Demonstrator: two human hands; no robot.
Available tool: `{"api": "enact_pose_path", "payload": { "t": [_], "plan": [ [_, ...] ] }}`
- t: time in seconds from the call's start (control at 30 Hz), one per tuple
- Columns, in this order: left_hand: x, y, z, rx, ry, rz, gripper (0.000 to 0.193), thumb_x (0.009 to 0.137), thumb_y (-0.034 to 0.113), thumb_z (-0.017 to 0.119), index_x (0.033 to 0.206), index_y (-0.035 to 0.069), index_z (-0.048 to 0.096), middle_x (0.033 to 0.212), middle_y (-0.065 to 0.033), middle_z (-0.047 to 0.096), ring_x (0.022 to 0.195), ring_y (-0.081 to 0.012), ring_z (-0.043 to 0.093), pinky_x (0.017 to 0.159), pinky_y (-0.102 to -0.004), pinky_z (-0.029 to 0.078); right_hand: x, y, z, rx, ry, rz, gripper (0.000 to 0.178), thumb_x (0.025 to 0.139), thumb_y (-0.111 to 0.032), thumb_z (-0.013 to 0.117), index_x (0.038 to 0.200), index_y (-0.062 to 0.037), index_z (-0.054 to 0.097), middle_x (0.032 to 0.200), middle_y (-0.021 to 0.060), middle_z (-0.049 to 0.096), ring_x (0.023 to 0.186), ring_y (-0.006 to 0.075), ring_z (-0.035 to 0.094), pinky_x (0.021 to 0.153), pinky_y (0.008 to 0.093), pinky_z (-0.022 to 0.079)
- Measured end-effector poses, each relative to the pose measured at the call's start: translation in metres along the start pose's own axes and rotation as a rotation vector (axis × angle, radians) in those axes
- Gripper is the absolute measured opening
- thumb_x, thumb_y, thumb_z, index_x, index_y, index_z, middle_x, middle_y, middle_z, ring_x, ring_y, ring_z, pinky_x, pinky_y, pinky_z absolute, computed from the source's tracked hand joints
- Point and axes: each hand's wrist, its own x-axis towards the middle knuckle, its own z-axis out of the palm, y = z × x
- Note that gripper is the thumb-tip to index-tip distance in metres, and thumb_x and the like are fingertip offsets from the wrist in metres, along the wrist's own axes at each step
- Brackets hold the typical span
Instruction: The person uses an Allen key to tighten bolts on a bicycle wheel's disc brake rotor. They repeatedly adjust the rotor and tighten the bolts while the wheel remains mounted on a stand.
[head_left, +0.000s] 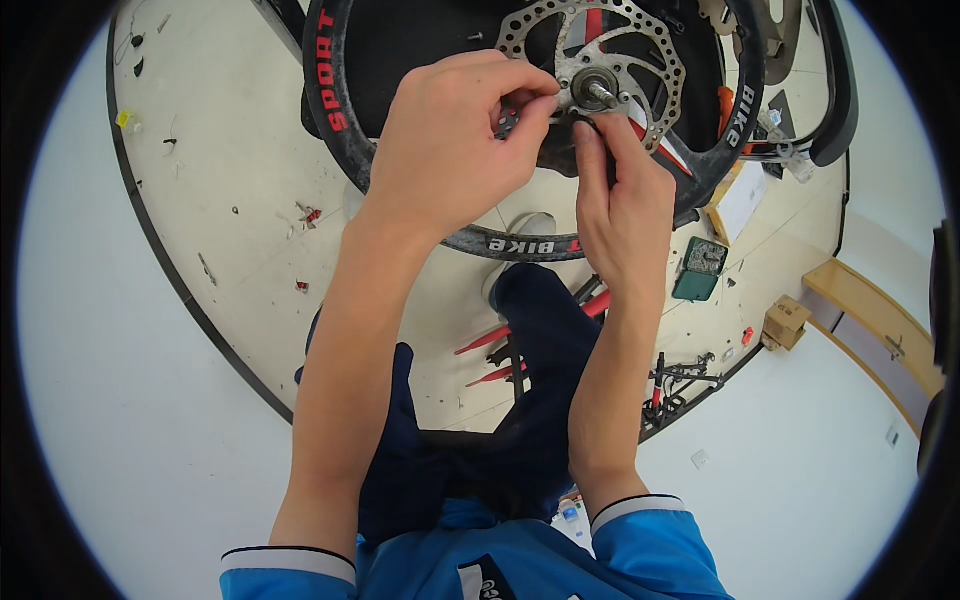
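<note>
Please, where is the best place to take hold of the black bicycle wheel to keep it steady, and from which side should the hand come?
Probably the tyre at the lower rim of the bicycle wheel, coming from below, the person's own side. That stretch is bare and thin enough to wrap fingers around. The centre is poorer: the toothed disc rotor has sharp-looking edges, and the left hand and right hand already crowd the axle.

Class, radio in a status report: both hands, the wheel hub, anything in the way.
Left hand pinching a small dark part beside the silver axle hub. Right hand fingertips below the hub. Perforated metal brake disc surrounds it. Nothing blocking.
</note>
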Motion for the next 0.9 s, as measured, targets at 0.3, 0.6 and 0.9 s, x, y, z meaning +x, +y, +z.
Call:
{"api": "enact_pose_path", "payload": {
  "t": [0.3, 0.6, 0.9],
  "plan": [
    [0.001, -0.001, 0.000, -0.003, 0.095, -0.074, 0.011, 0.083, 0.003, 0.076, 0.094, 0.004, 0.076, 0.074, 0.0008, 0.064, 0.057, -0.0042, 0.044, 0.052, -0.0205, 0.036, -0.001, -0.004, 0.002, -0.173, 0.035, -0.038, 0.008, 0.098, -0.015, 0.063, 0.099, -0.0065, 0.061, 0.073, 0.0131, 0.065, 0.065, 0.0352, 0.063, 0.057, 0.0421, 0.048],
    [0.000, 0.005, 0.006, -0.008, 0.074, -0.058, 0.010, 0.081, 0.003, 0.076, 0.091, 0.004, 0.075, 0.071, 0.0016, 0.057, 0.057, -0.0038, 0.045, 0.052, -0.0200, 0.036, 0.017, 0.007, -0.020, -0.326, -0.195, -0.265, 0.009, 0.097, -0.013, 0.064, 0.103, -0.0061, 0.062, 0.079, 0.0175, 0.066, 0.068, 0.0382, 0.063, 0.061, 0.0429, 0.049],
    [-0.006, -0.001, 0.010, 0.023, -0.042, 0.032, 0.021, 0.081, 0.010, 0.079, 0.101, 0.005, 0.076, 0.070, -0.0038, 0.058, 0.056, -0.0148, 0.050, 0.053, -0.0275, 0.041, 0.000, 0.006, -0.013, 0.086, -0.040, 0.004, 0.017, 0.092, -0.004, 0.067, 0.100, -0.0012, 0.052, 0.074, 0.0094, 0.060, 0.061, 0.0197, 0.057, 0.059, 0.0311, 0.048]
  ]
}}
